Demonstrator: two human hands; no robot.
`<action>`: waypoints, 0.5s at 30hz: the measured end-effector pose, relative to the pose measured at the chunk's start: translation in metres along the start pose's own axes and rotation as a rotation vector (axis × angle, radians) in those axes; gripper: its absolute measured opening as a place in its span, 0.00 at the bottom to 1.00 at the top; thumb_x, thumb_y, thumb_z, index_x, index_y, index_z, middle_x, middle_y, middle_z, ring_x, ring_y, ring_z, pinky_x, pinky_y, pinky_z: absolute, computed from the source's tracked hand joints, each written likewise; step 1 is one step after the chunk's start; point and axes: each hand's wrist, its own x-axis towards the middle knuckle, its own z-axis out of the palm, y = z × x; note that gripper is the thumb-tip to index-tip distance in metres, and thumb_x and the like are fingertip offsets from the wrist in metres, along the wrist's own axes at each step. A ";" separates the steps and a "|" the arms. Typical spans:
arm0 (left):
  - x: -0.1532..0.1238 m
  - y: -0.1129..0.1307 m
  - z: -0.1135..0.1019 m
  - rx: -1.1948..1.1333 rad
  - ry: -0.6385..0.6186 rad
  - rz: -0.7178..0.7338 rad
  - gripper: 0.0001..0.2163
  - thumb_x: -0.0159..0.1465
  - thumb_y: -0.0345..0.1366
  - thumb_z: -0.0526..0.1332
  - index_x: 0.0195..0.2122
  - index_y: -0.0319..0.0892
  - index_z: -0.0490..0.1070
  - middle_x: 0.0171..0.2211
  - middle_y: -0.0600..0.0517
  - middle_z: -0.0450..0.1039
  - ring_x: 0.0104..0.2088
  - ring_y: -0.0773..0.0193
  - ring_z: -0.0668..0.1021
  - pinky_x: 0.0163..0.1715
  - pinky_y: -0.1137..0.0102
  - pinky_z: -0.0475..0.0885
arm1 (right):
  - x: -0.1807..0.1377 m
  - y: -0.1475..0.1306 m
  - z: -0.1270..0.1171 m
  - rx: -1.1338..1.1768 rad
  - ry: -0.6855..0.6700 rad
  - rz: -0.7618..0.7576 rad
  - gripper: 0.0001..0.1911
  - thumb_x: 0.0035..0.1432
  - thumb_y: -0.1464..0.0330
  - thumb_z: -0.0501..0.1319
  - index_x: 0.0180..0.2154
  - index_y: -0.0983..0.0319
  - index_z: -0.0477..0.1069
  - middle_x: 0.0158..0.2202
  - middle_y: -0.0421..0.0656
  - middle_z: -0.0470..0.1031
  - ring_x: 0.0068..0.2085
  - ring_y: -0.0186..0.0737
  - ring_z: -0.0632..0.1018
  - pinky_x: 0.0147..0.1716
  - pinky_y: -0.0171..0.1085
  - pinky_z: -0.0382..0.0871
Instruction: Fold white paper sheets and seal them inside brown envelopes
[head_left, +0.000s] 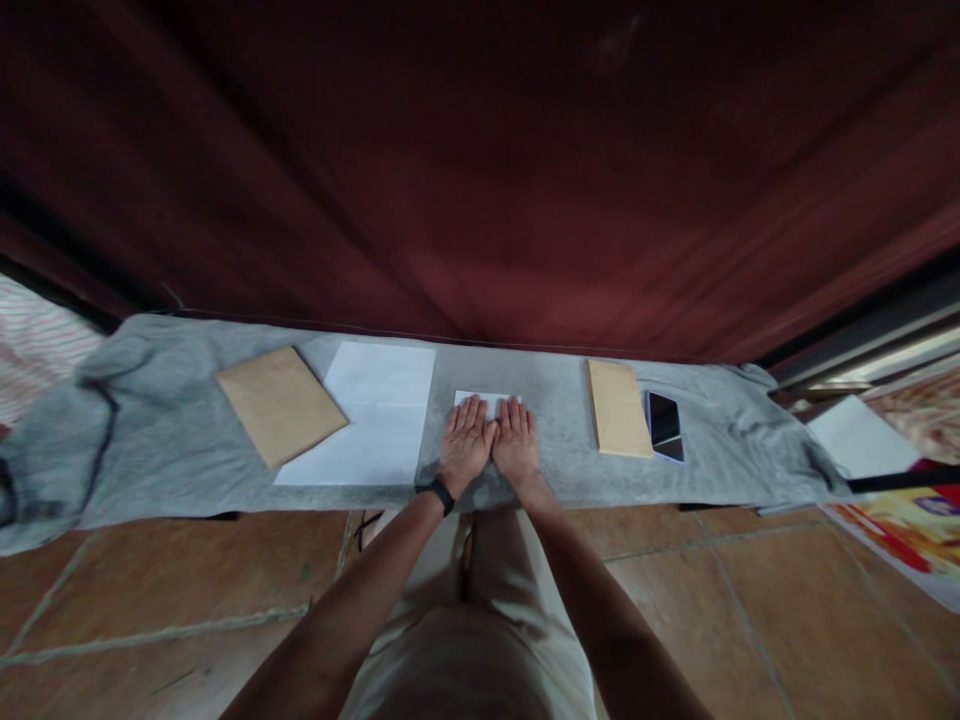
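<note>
Side by side, my left hand (466, 440) and my right hand (516, 438) lie flat on a small folded sheet of white paper (487, 397). Fingers on both hands are stretched out and point away from me, and the two thumbs meet in the middle. Only the far strip of the paper shows; the rest is hidden under the palms. Left of my hands lie larger white sheets (382, 430) with a crease across them. A brown envelope (283, 405) overlaps their left edge, set at an angle.
A grey cloth (555, 480) covers the narrow table. On the right are a stack of brown envelopes (619, 408) and a phone (664, 425). A dark red curtain (480, 200) hangs along the far edge. A colourful printed package (907, 530) is at the far right.
</note>
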 end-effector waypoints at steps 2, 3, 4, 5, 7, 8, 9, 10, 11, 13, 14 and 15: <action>0.000 -0.003 0.001 0.017 0.015 -0.031 0.27 0.74 0.39 0.43 0.72 0.33 0.56 0.72 0.41 0.55 0.73 0.55 0.56 0.72 0.55 0.51 | 0.001 0.004 -0.001 0.013 -0.002 0.004 0.29 0.74 0.65 0.46 0.70 0.70 0.57 0.73 0.57 0.53 0.72 0.53 0.58 0.69 0.53 0.49; 0.000 -0.004 0.001 0.024 0.021 -0.041 0.27 0.74 0.38 0.43 0.72 0.32 0.55 0.72 0.40 0.54 0.73 0.55 0.55 0.72 0.55 0.50 | 0.001 0.007 -0.001 0.016 -0.004 0.008 0.29 0.75 0.64 0.46 0.70 0.69 0.57 0.73 0.56 0.54 0.72 0.53 0.58 0.69 0.53 0.49; -0.001 -0.005 0.002 0.029 0.026 -0.048 0.28 0.74 0.38 0.44 0.72 0.31 0.55 0.72 0.40 0.54 0.74 0.54 0.54 0.72 0.55 0.50 | 0.001 0.010 -0.001 0.015 -0.006 0.016 0.29 0.75 0.64 0.45 0.70 0.69 0.57 0.72 0.55 0.55 0.71 0.52 0.59 0.69 0.53 0.49; -0.001 -0.006 0.002 0.033 0.030 -0.052 0.28 0.74 0.39 0.44 0.72 0.30 0.54 0.72 0.39 0.53 0.74 0.53 0.54 0.72 0.54 0.50 | 0.000 0.015 -0.002 0.013 -0.006 0.028 0.29 0.75 0.64 0.45 0.70 0.68 0.57 0.72 0.54 0.55 0.71 0.52 0.59 0.69 0.53 0.49; -0.001 -0.007 0.002 0.038 0.033 -0.054 0.28 0.73 0.40 0.45 0.72 0.30 0.54 0.73 0.38 0.52 0.74 0.52 0.54 0.72 0.54 0.50 | -0.002 0.024 -0.003 0.006 -0.004 0.053 0.28 0.75 0.64 0.44 0.71 0.67 0.56 0.72 0.52 0.56 0.71 0.51 0.59 0.69 0.54 0.48; -0.001 -0.006 0.002 0.038 0.034 -0.055 0.29 0.73 0.40 0.45 0.72 0.30 0.54 0.73 0.38 0.52 0.74 0.52 0.54 0.72 0.54 0.50 | -0.002 0.029 -0.004 0.004 -0.004 0.058 0.28 0.75 0.64 0.44 0.71 0.66 0.56 0.72 0.52 0.56 0.71 0.51 0.59 0.69 0.54 0.48; -0.001 -0.006 0.002 0.038 0.034 -0.056 0.29 0.73 0.41 0.46 0.71 0.30 0.54 0.73 0.38 0.52 0.74 0.51 0.54 0.72 0.53 0.50 | -0.003 0.032 -0.005 0.004 -0.003 0.058 0.28 0.75 0.64 0.43 0.71 0.65 0.56 0.72 0.51 0.57 0.71 0.51 0.59 0.69 0.54 0.48; -0.001 -0.005 0.002 0.038 0.033 -0.056 0.30 0.73 0.43 0.46 0.71 0.30 0.54 0.73 0.37 0.52 0.74 0.50 0.54 0.72 0.53 0.51 | -0.002 0.035 -0.006 0.005 -0.002 0.056 0.28 0.75 0.64 0.43 0.71 0.64 0.56 0.72 0.51 0.57 0.71 0.50 0.59 0.69 0.55 0.48; -0.001 -0.005 0.002 0.037 0.030 -0.055 0.30 0.73 0.44 0.47 0.71 0.29 0.54 0.73 0.36 0.51 0.74 0.50 0.54 0.72 0.52 0.51 | -0.001 0.035 -0.007 0.008 0.002 0.060 0.28 0.75 0.64 0.43 0.71 0.64 0.57 0.72 0.52 0.57 0.71 0.51 0.59 0.69 0.56 0.48; -0.001 -0.003 0.000 0.033 0.020 -0.057 0.31 0.73 0.45 0.48 0.72 0.29 0.54 0.73 0.35 0.51 0.74 0.49 0.53 0.71 0.50 0.51 | 0.003 0.031 -0.009 0.021 0.026 0.081 0.28 0.75 0.65 0.43 0.70 0.67 0.58 0.72 0.54 0.58 0.71 0.51 0.59 0.69 0.56 0.49; 0.000 -0.003 0.000 0.032 0.012 -0.060 0.31 0.73 0.45 0.48 0.72 0.29 0.53 0.73 0.35 0.51 0.74 0.48 0.53 0.71 0.50 0.51 | 0.006 0.026 -0.009 0.034 0.038 0.079 0.28 0.74 0.66 0.43 0.69 0.70 0.58 0.71 0.56 0.58 0.72 0.51 0.59 0.69 0.56 0.49; 0.000 -0.002 -0.001 0.031 0.002 -0.063 0.31 0.72 0.45 0.48 0.72 0.29 0.54 0.73 0.35 0.51 0.74 0.48 0.52 0.72 0.50 0.50 | 0.010 0.020 -0.010 0.052 0.048 0.062 0.28 0.74 0.66 0.43 0.69 0.72 0.58 0.71 0.57 0.57 0.72 0.51 0.59 0.69 0.55 0.50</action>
